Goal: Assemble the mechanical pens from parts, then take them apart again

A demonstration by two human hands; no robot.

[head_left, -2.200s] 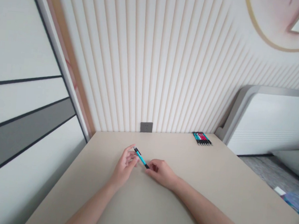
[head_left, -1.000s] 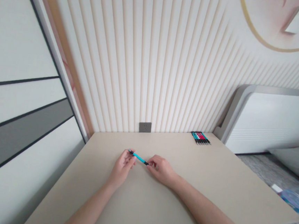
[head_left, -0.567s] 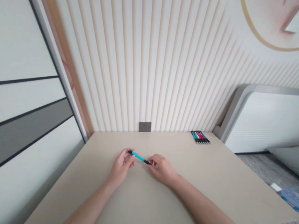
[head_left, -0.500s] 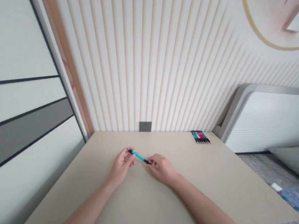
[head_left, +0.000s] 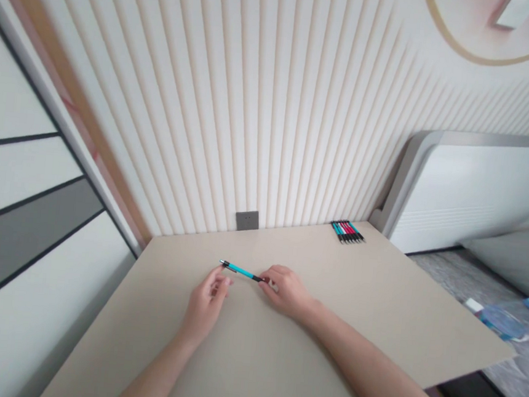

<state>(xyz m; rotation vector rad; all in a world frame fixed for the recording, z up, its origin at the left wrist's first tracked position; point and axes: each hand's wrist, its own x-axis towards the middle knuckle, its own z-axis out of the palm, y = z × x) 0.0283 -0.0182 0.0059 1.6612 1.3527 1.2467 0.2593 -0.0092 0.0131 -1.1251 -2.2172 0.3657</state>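
A turquoise and black click pen (head_left: 241, 272) is held above the table, its push-button end to the left and its black grip end to the right. My right hand (head_left: 285, 290) pinches the grip end between thumb and fingers, hiding the tip. Just below the button end is my left hand (head_left: 208, 298), its fingers curved and apart, no longer wrapped round the pen. The index fingertip is at or very near the clip end; whether it touches, I cannot tell.
A row of several turquoise, white, red and black pens (head_left: 348, 232) lies at the table's (head_left: 250, 358) back right. A dark wall socket (head_left: 247, 220) sits just above the back edge. To the right are a bed headboard (head_left: 468, 198) and a clear plastic bottle (head_left: 504, 321).
My left hand has let go of the pen and dropped slightly down and left. The pen stays in my right hand, now more level. The camera view has turned a little.
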